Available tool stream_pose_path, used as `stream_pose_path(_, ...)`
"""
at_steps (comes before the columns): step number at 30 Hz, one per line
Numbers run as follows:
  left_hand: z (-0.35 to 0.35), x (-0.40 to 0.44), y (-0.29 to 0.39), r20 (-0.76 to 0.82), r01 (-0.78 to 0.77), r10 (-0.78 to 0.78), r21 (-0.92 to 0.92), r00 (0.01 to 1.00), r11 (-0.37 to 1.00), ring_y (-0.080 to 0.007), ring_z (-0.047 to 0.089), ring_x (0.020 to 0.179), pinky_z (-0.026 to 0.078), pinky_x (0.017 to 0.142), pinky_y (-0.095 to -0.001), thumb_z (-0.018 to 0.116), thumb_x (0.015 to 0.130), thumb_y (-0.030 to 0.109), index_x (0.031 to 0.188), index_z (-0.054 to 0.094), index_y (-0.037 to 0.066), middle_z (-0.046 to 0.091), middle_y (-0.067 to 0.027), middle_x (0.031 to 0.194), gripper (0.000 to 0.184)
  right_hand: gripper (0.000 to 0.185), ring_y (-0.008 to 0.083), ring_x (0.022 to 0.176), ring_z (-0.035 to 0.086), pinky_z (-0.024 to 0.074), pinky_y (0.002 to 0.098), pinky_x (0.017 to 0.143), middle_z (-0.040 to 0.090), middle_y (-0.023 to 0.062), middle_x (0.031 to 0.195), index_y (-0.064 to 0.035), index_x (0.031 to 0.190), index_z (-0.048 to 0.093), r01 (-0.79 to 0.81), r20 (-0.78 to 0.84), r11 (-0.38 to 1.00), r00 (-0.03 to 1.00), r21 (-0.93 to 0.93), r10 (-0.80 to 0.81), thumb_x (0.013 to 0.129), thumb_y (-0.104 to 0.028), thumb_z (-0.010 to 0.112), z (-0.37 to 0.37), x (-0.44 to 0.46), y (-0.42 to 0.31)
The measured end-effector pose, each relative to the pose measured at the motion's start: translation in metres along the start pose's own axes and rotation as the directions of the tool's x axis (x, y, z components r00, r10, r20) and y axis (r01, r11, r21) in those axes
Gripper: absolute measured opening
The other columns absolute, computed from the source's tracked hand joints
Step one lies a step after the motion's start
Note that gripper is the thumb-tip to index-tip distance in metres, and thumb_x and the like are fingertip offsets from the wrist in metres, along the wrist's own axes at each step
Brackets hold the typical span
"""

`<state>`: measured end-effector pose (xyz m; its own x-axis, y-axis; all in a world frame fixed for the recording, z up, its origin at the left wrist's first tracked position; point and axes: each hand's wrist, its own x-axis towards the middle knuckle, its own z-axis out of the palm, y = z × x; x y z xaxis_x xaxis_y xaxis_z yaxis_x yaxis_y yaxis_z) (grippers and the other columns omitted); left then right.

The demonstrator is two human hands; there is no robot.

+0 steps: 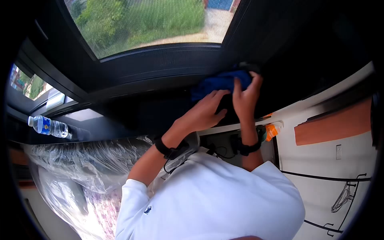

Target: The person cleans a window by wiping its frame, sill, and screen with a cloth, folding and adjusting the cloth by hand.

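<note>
A bunched blue cloth [218, 83], with a darker part at its far end, lies on the dark sill below the window. My right hand [247, 96] grips it at the right, its thumb and fingers closed on the fabric. Just beside the cloth's near edge, my left hand [204, 113] has its fingers stretched out and its thumb apart. Its fingertips are close to the cloth; whether they touch it I cannot tell. Black bands circle both wrists.
A screened window [152, 24] rises ahead. At the left, a water bottle [50, 127] lies on the dark ledge. Clear plastic sheeting [92, 168] covers something below it. An orange-labelled bottle [273, 131] and a black metal rack [328, 177] are at the right.
</note>
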<state>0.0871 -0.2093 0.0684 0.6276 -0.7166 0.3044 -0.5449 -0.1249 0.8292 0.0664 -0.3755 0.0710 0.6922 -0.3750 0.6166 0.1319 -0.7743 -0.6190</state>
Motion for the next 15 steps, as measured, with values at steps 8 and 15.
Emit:
stream_pose_path(8,0.011,0.061,0.009,-0.121,-0.172,0.191,0.148,0.974,0.974,-0.0434,0.053,0.108,0.045,0.091,-0.0444,0.058,0.084,0.005,0.123,0.050,-0.001,0.056,-0.0250,0.113,0.041,0.039,0.0487,0.106,0.056,0.0493,0.0486,0.086,0.050,0.0309,0.122,0.0055,0.124,0.046,0.073,-0.020,0.982,0.997,-0.172,-0.078,0.093,-0.015,0.057,-0.030,0.008,0.004)
stream_pose_path(15,-0.011,0.066,0.043,-0.157,-0.149,0.223,0.383,0.962,0.912,-0.0420,0.057,0.102,0.046,0.089,-0.0446,0.059,0.084,0.007,0.121,0.053,-0.001,0.059,-0.0243,0.106,0.039,0.022,0.0472,0.092,0.060,0.0505,0.0474,0.080,0.062,0.0285,0.100,0.0041,0.100,0.062,0.030,0.079,0.998,0.996,0.060,-0.034,0.091,-0.016,0.059,-0.044,0.004,0.002)
